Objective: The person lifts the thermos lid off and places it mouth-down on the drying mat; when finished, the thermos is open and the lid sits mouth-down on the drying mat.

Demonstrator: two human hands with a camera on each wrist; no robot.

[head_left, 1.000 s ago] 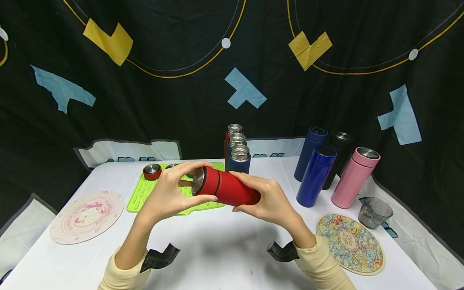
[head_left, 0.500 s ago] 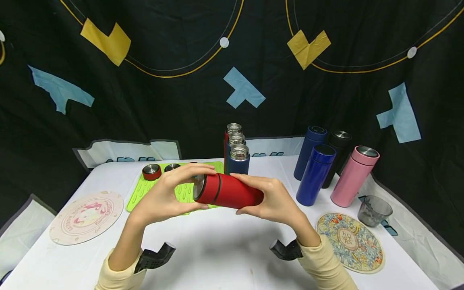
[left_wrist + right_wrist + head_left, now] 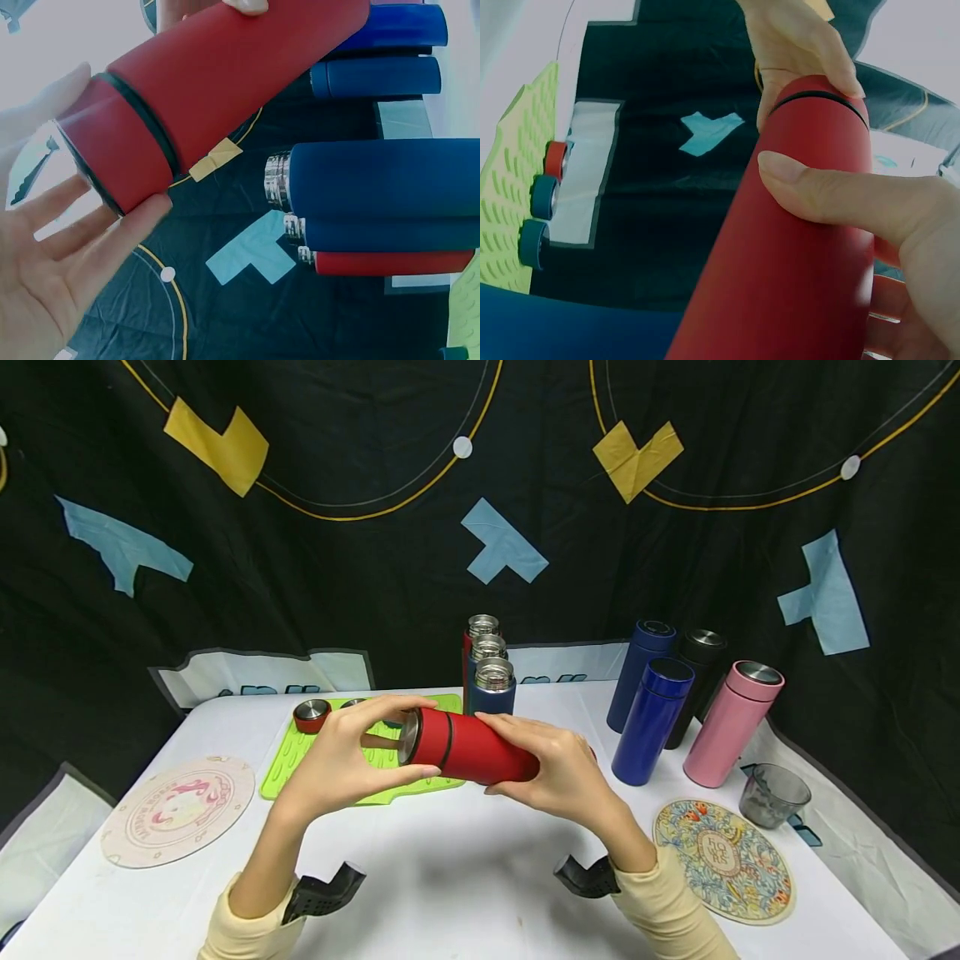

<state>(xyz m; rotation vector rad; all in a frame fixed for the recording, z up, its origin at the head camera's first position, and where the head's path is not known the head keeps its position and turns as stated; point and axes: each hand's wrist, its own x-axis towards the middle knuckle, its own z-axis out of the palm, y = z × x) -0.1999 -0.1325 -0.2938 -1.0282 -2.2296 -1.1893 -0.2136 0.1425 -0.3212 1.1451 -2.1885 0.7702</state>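
A red thermos (image 3: 487, 752) is held up nearly level above the table, its steel-topped lid (image 3: 430, 739) pointing left. My left hand (image 3: 337, 764) holds the lid, thumb below and index finger above; the left wrist view shows fingertips at the lid's edge (image 3: 124, 150). My right hand (image 3: 558, 768) grips the thermos body, and in the right wrist view its thumb (image 3: 810, 184) lies along the red side. A black ring marks where lid and body meet. The base is mostly hidden behind my right hand.
Behind stand several lidless thermoses (image 3: 492, 693) in a row. A green mat (image 3: 281, 768) with loose lids (image 3: 312, 716) lies back left, a pink round mat (image 3: 180, 810) at left. On the right are a blue thermos (image 3: 651, 727), a pink thermos (image 3: 731, 727), a glass cup (image 3: 772, 795) and a patterned mat (image 3: 723, 860).
My left hand's fingers have shifted around the lid, moving right and down, then back to nearly their earlier pose. The thermos dipped slightly and returned, still in my right hand.
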